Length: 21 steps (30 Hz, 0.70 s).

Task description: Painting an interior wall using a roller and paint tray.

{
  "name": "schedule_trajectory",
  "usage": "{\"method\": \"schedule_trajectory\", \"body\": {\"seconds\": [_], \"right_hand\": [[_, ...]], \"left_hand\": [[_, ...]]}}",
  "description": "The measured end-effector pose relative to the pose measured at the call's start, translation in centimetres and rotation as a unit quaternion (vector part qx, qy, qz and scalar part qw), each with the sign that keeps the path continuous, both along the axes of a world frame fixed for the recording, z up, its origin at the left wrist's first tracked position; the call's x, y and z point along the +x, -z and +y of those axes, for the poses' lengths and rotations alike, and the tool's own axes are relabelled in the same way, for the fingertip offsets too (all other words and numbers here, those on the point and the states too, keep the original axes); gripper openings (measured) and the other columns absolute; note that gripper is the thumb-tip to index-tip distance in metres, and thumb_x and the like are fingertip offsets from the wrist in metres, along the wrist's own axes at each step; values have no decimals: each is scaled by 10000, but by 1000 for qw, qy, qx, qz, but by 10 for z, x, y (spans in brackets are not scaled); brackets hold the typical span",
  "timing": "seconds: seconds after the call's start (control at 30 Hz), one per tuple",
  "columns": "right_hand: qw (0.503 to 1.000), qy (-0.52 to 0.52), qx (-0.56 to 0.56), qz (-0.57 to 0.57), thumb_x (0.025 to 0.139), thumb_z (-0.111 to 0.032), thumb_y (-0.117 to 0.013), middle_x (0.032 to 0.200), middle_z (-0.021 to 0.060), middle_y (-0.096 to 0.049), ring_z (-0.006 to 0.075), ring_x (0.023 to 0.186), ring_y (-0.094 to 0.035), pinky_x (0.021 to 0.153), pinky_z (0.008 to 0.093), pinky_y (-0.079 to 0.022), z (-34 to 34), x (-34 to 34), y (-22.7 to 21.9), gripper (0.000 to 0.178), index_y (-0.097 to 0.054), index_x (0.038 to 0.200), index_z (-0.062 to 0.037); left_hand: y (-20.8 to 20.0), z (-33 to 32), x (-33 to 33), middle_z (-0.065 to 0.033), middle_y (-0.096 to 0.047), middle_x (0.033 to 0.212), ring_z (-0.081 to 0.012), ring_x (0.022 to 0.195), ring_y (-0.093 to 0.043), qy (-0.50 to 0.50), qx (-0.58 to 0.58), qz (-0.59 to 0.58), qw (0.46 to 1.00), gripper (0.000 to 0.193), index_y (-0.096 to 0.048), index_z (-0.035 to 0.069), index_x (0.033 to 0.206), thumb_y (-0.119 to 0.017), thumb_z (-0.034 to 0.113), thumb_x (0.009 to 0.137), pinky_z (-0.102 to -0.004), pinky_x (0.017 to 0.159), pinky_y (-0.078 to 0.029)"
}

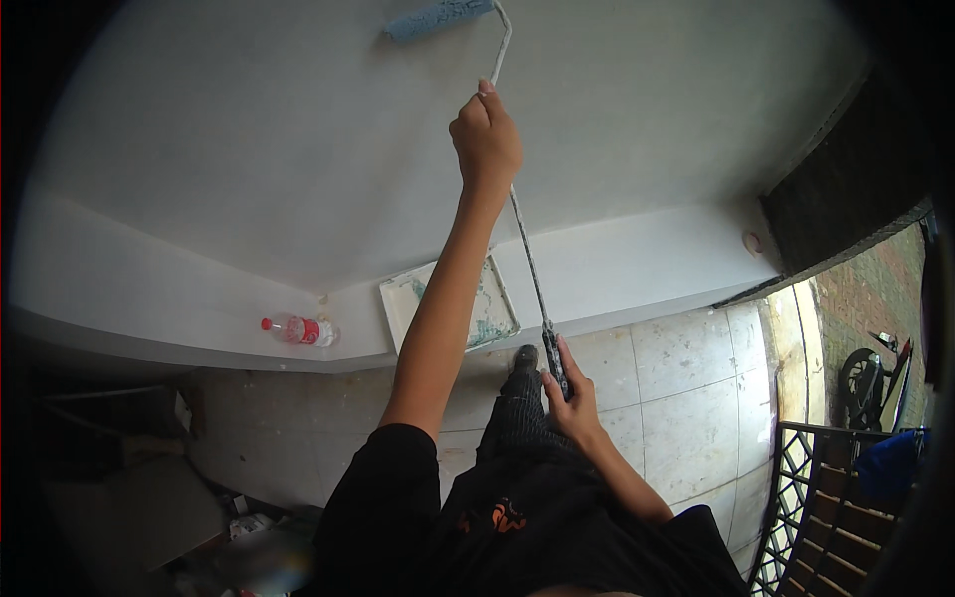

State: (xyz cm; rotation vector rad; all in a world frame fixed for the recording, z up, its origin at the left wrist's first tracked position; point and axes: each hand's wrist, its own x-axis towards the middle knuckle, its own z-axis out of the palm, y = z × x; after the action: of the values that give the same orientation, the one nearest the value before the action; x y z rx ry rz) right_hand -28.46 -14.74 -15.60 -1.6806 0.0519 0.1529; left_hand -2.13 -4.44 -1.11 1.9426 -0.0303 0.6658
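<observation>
A paint roller (438, 18) with a blue sleeve rests at or close against the pale wall (298, 129) near the top of the view. Closed around its metal rod, my left hand (486, 134) grips it a short way below the bend. Lower down, my right hand (572, 390) holds the dark, paint-spattered handle at the rod's other end. Behind my left forearm, a white paint tray (494, 300) with bluish-green smears sits on the ledge, partly hidden by the arm.
A clear plastic bottle (296, 328) with a red cap lies on the white ledge (149, 279) at left. Pale floor tiles (686, 398) stretch below. At right are a dark metal railing (826, 497) with a blue cloth (888, 466) and a parked two-wheeler (865, 383). Clutter (249, 527) fills the lower left.
</observation>
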Motion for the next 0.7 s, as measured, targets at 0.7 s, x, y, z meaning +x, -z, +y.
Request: {"method": "schedule_trajectory", "body": {"seconds": [0.7], "right_hand": [[995,44,1,-88,859,-75,-533,635,30,-528,53,554,-402,539,188,-369,4,-11,20,537,-330,1356,-92]], "left_hand": [[21,-5,2,-74,-449,469,-208,454,-454,-12,-24,18,999,522,-407,6,552,-298,341,937,-349,496,-377]]}}
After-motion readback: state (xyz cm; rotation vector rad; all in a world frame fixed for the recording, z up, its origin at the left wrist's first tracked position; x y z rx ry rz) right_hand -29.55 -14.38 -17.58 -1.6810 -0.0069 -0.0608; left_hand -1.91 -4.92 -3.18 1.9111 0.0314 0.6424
